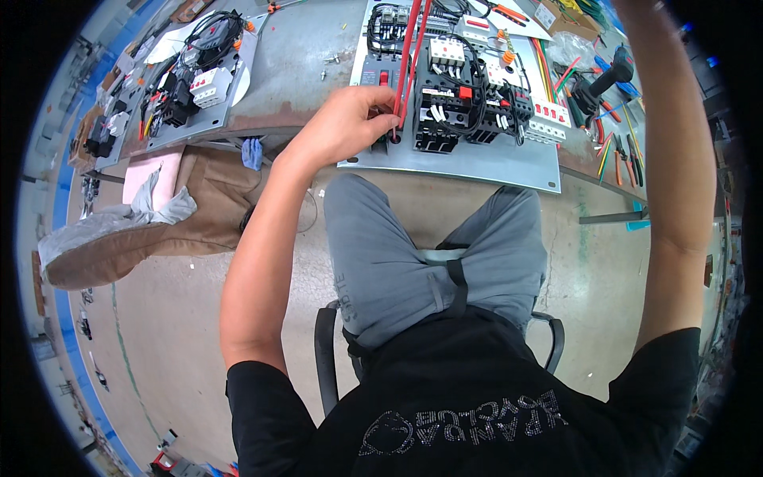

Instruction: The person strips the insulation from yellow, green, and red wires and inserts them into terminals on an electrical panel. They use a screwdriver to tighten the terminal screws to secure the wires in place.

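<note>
My left hand (362, 115) is closed in a pinch around the lower end of red wires (406, 63). These run up past the top edge of the picture. The wire ends are at the lower part of a grey circuit breaker (370, 77) with a red lever; whether they sit in its terminal I cannot tell. To the right, black contactors (439, 119) and a white breaker with red switches (548, 121) are mounted on the same metal plate (485, 168). My right forearm (675, 119) reaches up along the right side, its hand cut off by the top edge.
Pliers (619, 160), a black pistol-shaped tool (606, 86) and coloured wires lie right of the plate. Another fitted plate (216, 121) occupies the table's left. Below it extends another person's brown trouser leg (214, 195). A blue glove (252, 153) hangs at the table edge.
</note>
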Action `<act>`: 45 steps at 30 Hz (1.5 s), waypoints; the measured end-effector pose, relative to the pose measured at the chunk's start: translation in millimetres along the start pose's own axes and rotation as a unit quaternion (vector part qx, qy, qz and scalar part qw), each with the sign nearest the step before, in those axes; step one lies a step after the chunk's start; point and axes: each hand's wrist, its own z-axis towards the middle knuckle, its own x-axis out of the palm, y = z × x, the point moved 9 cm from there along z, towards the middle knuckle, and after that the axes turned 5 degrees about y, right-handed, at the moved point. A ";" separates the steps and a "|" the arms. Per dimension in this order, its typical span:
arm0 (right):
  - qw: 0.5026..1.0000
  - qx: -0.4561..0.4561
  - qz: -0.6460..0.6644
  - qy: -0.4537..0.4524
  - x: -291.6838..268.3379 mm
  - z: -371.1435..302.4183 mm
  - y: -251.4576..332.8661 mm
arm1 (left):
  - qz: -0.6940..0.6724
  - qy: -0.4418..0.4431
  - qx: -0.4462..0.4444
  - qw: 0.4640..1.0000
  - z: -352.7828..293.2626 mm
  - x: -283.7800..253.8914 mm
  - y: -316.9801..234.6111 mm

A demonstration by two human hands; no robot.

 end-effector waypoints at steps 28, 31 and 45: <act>0.986 -0.135 0.071 0.068 72.0 -23.4 -24.0 | 0.044 -0.077 0.021 0.996 3.7 -13.8 -15.0; 0.976 -0.154 0.127 0.081 79.7 -24.5 -34.5 | 0.041 -0.096 0.046 0.993 1.2 -10.7 -15.0; 0.974 0.067 -0.076 0.201 173.3 -102.7 -81.1 | -0.250 -0.140 -0.007 0.958 -25.1 -29.6 4.1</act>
